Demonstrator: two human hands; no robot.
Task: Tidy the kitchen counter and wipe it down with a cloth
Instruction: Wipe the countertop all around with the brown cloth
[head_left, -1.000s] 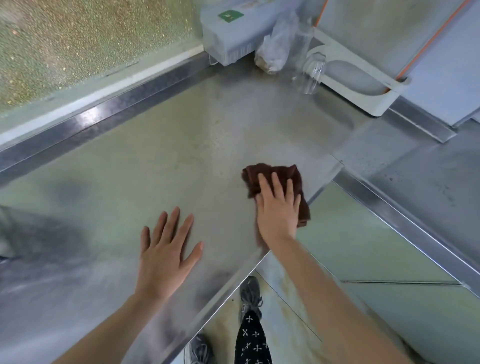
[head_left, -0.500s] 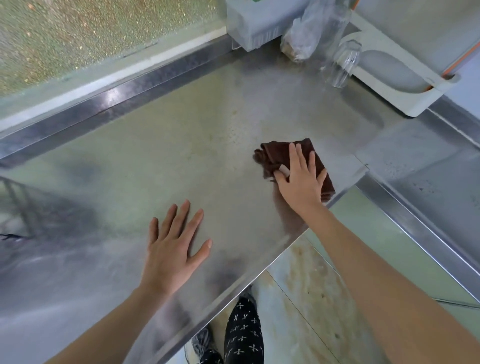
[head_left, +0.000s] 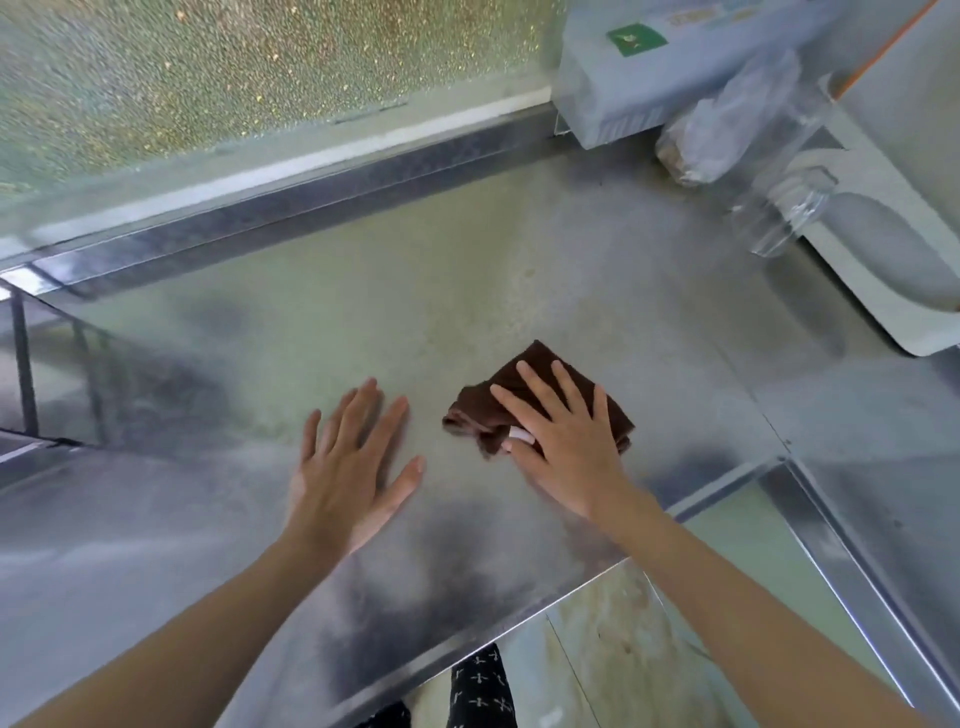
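Note:
A folded dark brown cloth (head_left: 522, 382) lies on the stainless steel counter (head_left: 467, 270), near its front right corner. My right hand (head_left: 566, 441) presses flat on the cloth with straight, spread fingers and covers much of it. To the left of the cloth, my left hand (head_left: 348, 467) rests flat on the bare counter, fingers spread, holding nothing.
At the back right stand a pale box with a green label (head_left: 649, 67), a clear plastic bag (head_left: 727, 130), an empty glass jar (head_left: 784, 208) and a white cutting board (head_left: 904, 260). A frosted window (head_left: 234, 78) runs behind. A second steel surface (head_left: 883, 493) adjoins on the right.
My right hand has slid the cloth leftward, away from the counter's right edge and closer to my left hand. My left hand stays flat on the counter.

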